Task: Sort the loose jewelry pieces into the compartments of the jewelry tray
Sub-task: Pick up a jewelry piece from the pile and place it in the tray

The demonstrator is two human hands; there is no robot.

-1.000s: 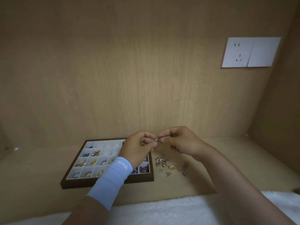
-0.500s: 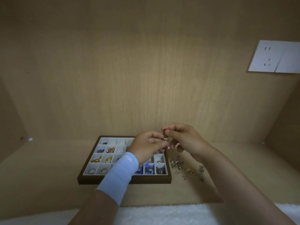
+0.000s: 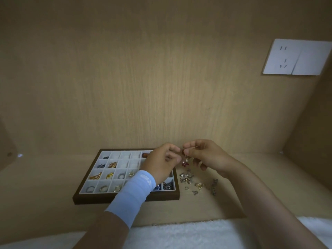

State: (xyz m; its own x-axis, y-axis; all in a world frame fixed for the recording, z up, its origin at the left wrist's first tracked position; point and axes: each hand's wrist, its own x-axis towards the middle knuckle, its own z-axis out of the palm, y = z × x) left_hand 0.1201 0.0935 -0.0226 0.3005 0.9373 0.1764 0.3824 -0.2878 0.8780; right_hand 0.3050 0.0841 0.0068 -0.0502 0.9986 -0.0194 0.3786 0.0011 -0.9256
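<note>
Two bare hands met in the air above a pale wooden shelf, just past the right rear corner of a jewelry tray. The right hand pinched the top of a small dangling earring between thumb and forefinger; red and pearl-like beads hung below its fingertips. The left hand, with a light blue sleeve over its wrist, was curled with its fingertips touching or almost touching the same piece; whether it actually gripped the piece could not be told. The earring hung between the two hands, above the shelf and beside the tray's right edge.

The tray had a dark brown frame and white square compartments. Several held rings, gold pieces and blue pieces; the left wrist hid part of the grid. A scatter of loose jewelry pieces lay on the shelf just right of the tray, below the hands. A white wall socket sat on the back panel at upper right. A white fluffy cloth ran along the near edge.
</note>
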